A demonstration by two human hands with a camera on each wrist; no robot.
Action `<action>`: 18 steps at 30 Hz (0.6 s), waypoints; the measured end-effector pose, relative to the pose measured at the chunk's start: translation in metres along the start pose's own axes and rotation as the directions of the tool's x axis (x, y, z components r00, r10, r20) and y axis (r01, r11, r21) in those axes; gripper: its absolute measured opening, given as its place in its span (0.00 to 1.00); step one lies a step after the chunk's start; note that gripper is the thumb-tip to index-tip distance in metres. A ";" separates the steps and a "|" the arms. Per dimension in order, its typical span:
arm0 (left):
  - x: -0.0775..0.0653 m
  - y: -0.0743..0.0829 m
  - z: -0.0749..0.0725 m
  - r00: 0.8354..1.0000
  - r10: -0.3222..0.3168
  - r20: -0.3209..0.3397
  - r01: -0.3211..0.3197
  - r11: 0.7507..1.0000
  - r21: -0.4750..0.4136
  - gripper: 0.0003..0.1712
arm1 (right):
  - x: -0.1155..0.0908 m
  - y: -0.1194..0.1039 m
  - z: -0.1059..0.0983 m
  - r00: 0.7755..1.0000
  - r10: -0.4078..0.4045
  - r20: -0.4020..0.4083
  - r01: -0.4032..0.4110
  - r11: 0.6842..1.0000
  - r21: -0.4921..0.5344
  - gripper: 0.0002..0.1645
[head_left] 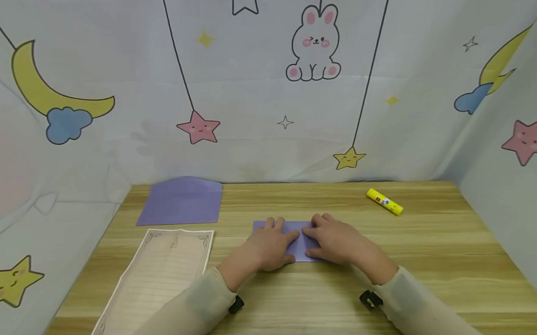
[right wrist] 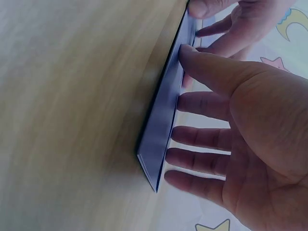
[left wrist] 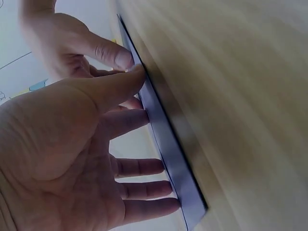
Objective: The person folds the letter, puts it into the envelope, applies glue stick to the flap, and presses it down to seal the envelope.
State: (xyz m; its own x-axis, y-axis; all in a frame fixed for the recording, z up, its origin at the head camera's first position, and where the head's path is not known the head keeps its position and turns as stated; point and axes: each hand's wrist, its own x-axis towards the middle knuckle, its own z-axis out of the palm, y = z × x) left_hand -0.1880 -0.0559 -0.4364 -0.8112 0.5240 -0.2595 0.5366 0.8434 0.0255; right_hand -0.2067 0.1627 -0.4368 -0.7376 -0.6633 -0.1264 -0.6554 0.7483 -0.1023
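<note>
A folded purple paper (head_left: 298, 249) lies flat on the wooden table in the head view, its long side running left to right. My left hand (head_left: 269, 247) rests on its left part, with straight fingers touching the surface. On the right part my right hand (head_left: 335, 238) presses down, fingers spread and thumb near the front edge. Both hands are close together at the paper's middle. From the left wrist view, the left thumb (left wrist: 130, 79) and fingertips touch the purple sheet. In the right wrist view the right fingertips stand along its far edge, the thumb (right wrist: 192, 55) on top.
A purple envelope (head_left: 181, 202) lies at the table's back left. In front of it is a lined letter sheet (head_left: 170, 263) with a decorated border, partly under the left sleeve. A yellow glue stick (head_left: 385, 201) lies at the back right. A patterned curtain (head_left: 263, 87) hangs behind the table.
</note>
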 end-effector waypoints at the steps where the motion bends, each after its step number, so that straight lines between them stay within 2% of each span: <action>1: 0.001 0.002 0.000 1.000 0.006 0.005 -0.006 1.000 0.004 0.40 | 0.000 -0.001 0.000 1.000 -0.006 -0.004 0.006 1.000 -0.010 0.37; 8: 0.001 0.005 -0.002 1.000 0.008 0.010 -0.008 1.000 0.019 0.39 | -0.004 -0.001 0.002 1.000 -0.008 -0.024 0.007 0.999 -0.039 0.36; 18: -0.009 -0.012 0.001 1.000 0.021 -0.016 -0.021 0.999 0.026 0.36 | -0.009 -0.004 0.001 1.000 0.018 -0.001 -0.018 0.994 -0.109 0.35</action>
State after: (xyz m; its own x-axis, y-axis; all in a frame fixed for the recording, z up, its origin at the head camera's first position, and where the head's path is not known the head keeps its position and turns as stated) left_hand -0.1869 -0.0705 -0.4356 -0.8030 0.5437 -0.2439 0.5595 0.8288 0.0054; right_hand -0.1973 0.1661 -0.4366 -0.7492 -0.6499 -0.1275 -0.6561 0.7547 0.0084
